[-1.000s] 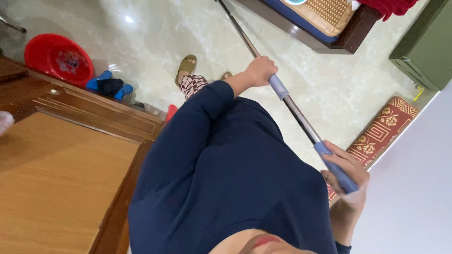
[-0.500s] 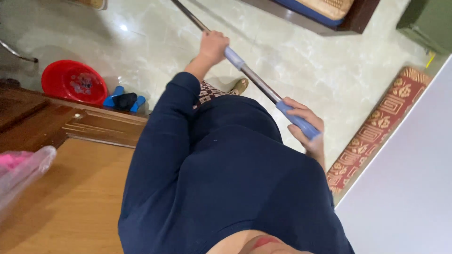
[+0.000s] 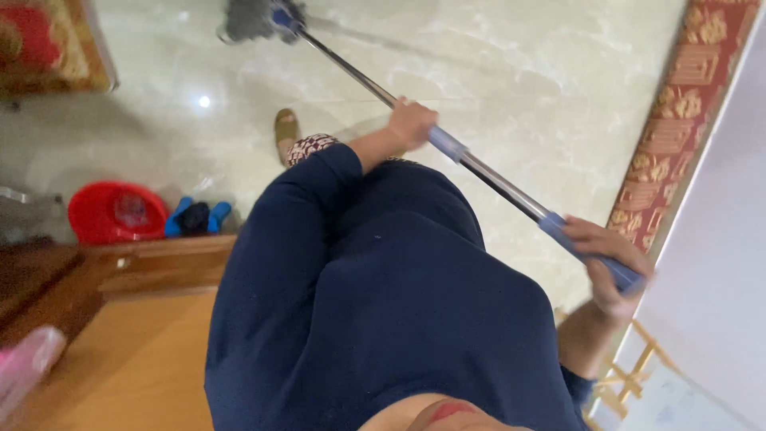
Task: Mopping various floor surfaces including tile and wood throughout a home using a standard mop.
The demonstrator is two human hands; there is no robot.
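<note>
Mop (image 3: 367,76) gripped by both hands (image 3: 411,124), red basin (image 3: 116,211) well aside.

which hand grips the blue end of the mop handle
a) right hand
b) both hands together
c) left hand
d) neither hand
a) The right hand is wrapped round the blue end grip of the mop, while the left hand holds the metal shaft further down, apart from it, toward the mop head on the floor.
</note>
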